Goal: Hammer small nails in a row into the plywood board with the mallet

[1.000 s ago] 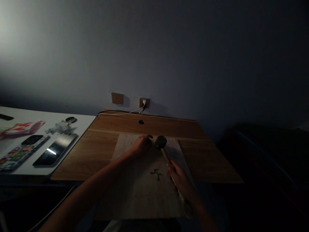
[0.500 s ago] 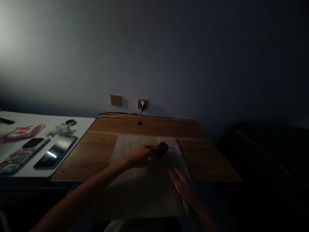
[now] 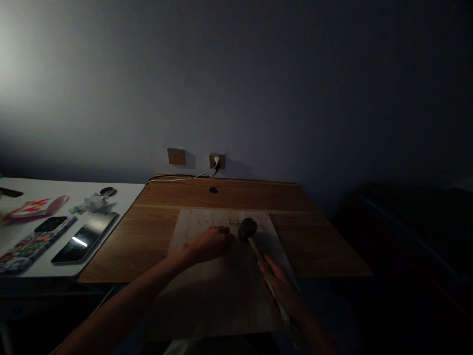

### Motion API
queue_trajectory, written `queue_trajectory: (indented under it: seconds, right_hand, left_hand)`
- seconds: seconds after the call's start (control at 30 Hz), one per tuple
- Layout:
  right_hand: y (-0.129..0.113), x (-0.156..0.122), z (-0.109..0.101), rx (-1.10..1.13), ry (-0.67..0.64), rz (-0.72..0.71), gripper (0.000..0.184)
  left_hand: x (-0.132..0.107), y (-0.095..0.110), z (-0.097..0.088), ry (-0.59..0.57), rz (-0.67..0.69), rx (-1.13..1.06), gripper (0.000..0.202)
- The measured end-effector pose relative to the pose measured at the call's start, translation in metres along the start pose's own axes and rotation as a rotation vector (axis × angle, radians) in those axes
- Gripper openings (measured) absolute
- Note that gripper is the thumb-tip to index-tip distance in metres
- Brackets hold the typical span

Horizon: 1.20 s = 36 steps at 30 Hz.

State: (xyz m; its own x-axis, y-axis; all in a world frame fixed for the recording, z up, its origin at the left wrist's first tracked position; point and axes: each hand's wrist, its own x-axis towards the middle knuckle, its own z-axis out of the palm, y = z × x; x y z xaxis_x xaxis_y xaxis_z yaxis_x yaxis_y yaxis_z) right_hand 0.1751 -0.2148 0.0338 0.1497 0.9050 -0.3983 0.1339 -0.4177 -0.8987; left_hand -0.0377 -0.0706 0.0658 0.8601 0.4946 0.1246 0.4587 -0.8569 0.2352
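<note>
A pale wooden board (image 3: 218,296) lies on the brown desk and juts past its front edge. Along its far part runs a row of several small nails (image 3: 229,222); some stand up, others show only as dots. My right hand (image 3: 279,283) is wrapped round the wooden handle of a mallet (image 3: 247,229), whose dark head is over the board's right part, beside the nails. Just left of that head is my left hand (image 3: 214,242), low over the board with its fingers curled together. Whatever those fingers pinch is hidden in the gloom.
On the white table (image 3: 125,197) at left lie a phone (image 3: 83,241), a patterned case (image 3: 31,246), a red and white packet (image 3: 39,207) and crumpled clear plastic (image 3: 94,202). A plugged-in charger (image 3: 217,160) and cables sit by the wall.
My left hand has drawn slightly left, away from the mallet head, and its fingers have curled in. The mallet's handle shows more clearly; its head has barely shifted.
</note>
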Motion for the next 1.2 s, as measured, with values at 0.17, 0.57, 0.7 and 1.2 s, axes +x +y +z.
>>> queue_trajectory:
  seconds: [0.17,0.57,0.7,1.2]
  right_hand:
    - [0.006,0.004,-0.001,0.001,-0.01,-0.019,0.05]
    - [0.002,0.002,-0.001,-0.037,-0.025,-0.014,0.044]
    - [0.002,0.003,0.0,-0.021,-0.032,-0.024,0.043]
    - [-0.03,0.016,0.021,-0.042,-0.069,-0.151,0.041]
  left_hand:
    - [0.0,-0.035,-0.009,0.04,-0.243,-0.102,0.018]
    - [0.016,-0.052,-0.005,0.127,-0.302,-0.094,0.022]
    - [0.019,-0.054,-0.003,0.125,-0.282,-0.083,0.021]
    - [0.018,-0.077,0.04,0.331,-0.384,-0.417,0.047]
